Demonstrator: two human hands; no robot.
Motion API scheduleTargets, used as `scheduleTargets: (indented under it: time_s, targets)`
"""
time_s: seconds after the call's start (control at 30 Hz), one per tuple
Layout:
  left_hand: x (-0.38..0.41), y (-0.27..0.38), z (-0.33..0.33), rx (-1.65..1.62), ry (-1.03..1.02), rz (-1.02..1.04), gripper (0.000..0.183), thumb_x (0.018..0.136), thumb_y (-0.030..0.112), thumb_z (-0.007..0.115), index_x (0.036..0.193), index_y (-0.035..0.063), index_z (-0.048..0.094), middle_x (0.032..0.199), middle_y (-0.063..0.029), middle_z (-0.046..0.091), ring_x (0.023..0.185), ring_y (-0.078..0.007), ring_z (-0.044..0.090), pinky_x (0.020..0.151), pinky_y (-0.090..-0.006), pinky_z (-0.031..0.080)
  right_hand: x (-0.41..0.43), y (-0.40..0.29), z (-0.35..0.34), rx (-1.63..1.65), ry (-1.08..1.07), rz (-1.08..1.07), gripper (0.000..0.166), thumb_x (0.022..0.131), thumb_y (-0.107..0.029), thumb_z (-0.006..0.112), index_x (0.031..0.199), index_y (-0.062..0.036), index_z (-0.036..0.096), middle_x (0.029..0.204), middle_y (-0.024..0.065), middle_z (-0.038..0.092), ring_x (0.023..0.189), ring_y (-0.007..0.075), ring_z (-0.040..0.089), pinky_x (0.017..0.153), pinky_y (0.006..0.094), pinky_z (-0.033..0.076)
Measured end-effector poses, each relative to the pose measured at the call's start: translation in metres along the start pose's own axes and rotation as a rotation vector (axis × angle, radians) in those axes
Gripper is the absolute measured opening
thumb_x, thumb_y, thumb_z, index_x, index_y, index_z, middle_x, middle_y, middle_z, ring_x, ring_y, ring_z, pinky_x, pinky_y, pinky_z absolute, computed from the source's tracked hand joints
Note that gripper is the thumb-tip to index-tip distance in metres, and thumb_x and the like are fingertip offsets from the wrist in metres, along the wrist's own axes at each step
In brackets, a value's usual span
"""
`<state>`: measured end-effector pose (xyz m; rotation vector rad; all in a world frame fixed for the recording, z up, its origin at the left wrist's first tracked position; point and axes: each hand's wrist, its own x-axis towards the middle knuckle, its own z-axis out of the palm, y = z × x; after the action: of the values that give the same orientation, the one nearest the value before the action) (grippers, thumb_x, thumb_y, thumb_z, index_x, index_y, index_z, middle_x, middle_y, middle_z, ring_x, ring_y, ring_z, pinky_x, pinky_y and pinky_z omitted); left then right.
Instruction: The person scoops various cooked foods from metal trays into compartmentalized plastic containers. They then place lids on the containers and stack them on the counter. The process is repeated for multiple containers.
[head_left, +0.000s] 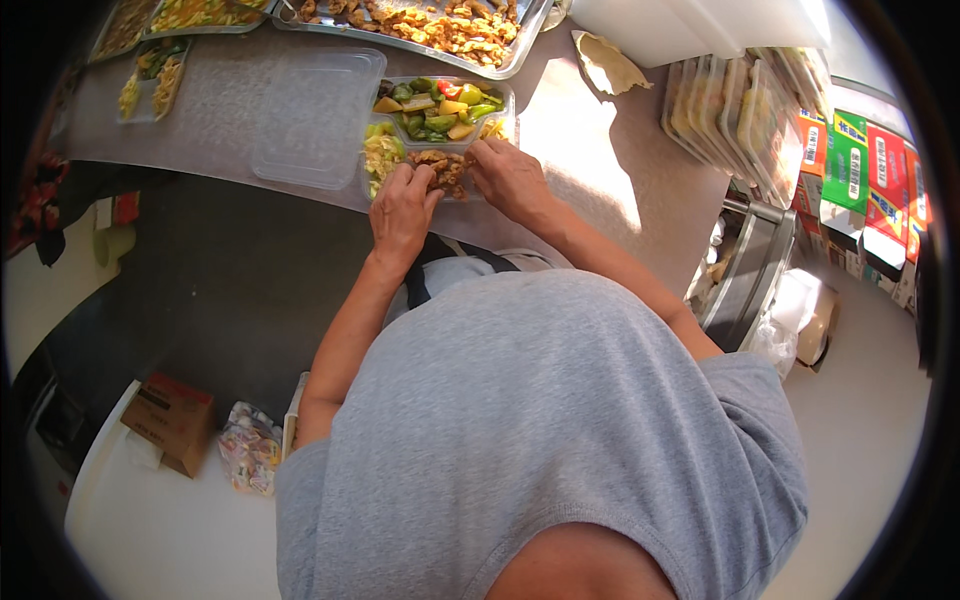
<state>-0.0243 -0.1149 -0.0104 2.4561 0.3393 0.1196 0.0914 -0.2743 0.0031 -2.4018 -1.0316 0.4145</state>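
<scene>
Before me on the counter lies a clear plastic meal container (515, 105) with several compartments. Its far section holds chopped peppers and other vegetables (442, 112), and shredded cabbage (381, 154) fills the left one. Fried meat strips (444, 171) sit in the near section, between my hands. My left hand (405, 204) is at the near left, its curled fingertips at the meat. At the right side is my right hand (510, 176), fingers bent down by the meat and the rim. What either set of fingertips grips is hidden. The translucent lid (319, 116) lies flat, just left of the container.
A metal tray (517, 66) of fried meat stands at the back, with other food trays (202, 19) to its left. Another filled container (154, 79) lies far left. Several filled, lidded containers (731, 112) lean in a stack at right, near printed cartons (847, 161).
</scene>
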Motion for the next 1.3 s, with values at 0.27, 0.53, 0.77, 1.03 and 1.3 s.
scheduleTargets:
  time_s: [0.27,0.53,0.77,1.03,1.3]
  targets:
    - [0.005,0.002,0.004,0.130,0.006,0.002,0.027,0.079,0.011,0.077,0.100,0.0093,0.060,0.090,-0.0075,0.059,0.088,-0.0294,0.062,0.072,-0.0410,0.051,0.005,-0.006,0.011,-0.183,0.057,-0.050,0.018,0.087,-0.017,0.066,0.099,-0.0066,0.057,0.093,0.0123,0.060,0.090,0.0317,0.063,0.074,0.0429,0.052]
    - [0.008,-0.005,-0.021,-0.136,-0.001,-0.085,0.043,0.079,0.005,0.077,0.119,0.0086,0.062,0.096,-0.0096,0.062,0.087,-0.0292,0.063,0.074,-0.0410,0.052,-0.005,-0.020,-0.008,0.011,-0.042,-0.077,0.041,0.078,-0.016,0.076,0.110,-0.0071,0.052,0.097,0.0133,0.060,0.097,0.0316,0.062,0.082,0.0404,0.050]
    - [0.004,-0.012,0.002,-0.067,0.003,-0.024,0.048,0.078,0.005,0.076,0.123,0.0054,0.059,0.102,-0.0137,0.061,0.096,-0.0340,0.061,0.081,-0.0436,0.051,-0.008,-0.016,0.016,0.094,-0.058,-0.025,0.047,0.079,-0.017,0.076,0.116,-0.0061,0.050,0.102,0.0156,0.062,0.099,0.0345,0.061,0.084,0.0423,0.049]
    - [0.009,-0.009,-0.013,-0.203,0.012,-0.062,0.037,0.082,0.006,0.074,0.118,0.0062,0.065,0.094,-0.0123,0.062,0.080,-0.0273,0.063,0.071,-0.0377,0.052,-0.007,-0.019,0.000,0.210,-0.077,0.086,0.041,0.083,-0.022,0.075,0.115,-0.0068,0.054,0.104,0.0152,0.065,0.101,0.0361,0.062,0.083,0.0428,0.050]
    - [0.006,-0.053,-0.073,-0.223,0.349,-0.300,0.025,0.092,0.010,0.068,0.116,0.0044,0.068,0.093,-0.0069,0.065,0.074,-0.0143,0.060,0.063,-0.0297,0.050,0.044,0.110,-0.101,-0.033,0.377,0.512,0.048,0.092,-0.036,0.064,0.131,-0.0088,0.058,0.126,0.0191,0.060,0.113,0.0379,0.057,0.097,0.0460,0.046]
